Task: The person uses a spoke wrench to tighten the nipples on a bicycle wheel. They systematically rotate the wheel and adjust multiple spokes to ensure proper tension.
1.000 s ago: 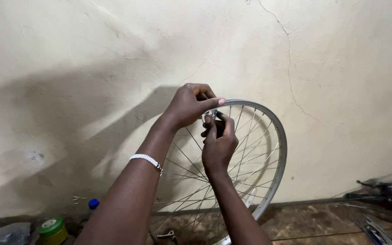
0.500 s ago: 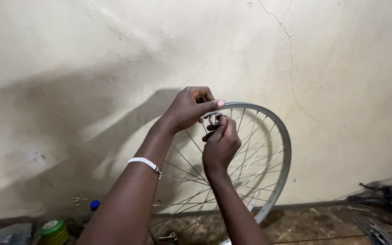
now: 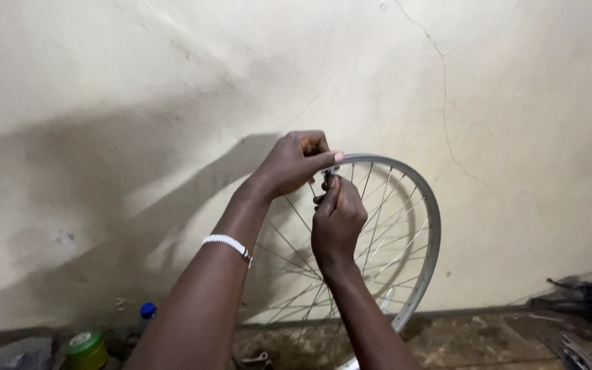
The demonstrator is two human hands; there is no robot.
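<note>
One bicycle wheel (image 3: 405,226) stands upright against the cream wall (image 3: 138,82), its silver rim curving from the top down to the floor (image 3: 474,339) on the right. Many thin spokes (image 3: 385,205) fan across it. Two hands work at the top of the rim. The left hand (image 3: 294,163) comes in from the left, its grip clamped on the rim's top edge, thumb stretched along the metal. A single white bracelet (image 3: 227,244) circles that wrist. The right hand (image 3: 337,219) sits just below and to the right, touching the left, with its grip closed on one small dark tool (image 3: 327,179) set against the spokes near the rim; what kind of tool cannot be told. On the floor at the far left lie one green-lidded jar (image 3: 85,346) and, just beside it, one bottle with a blue cap (image 3: 147,311). At the right edge, dark tools (image 3: 587,298) lie in a heap, too blurred to count.
</note>
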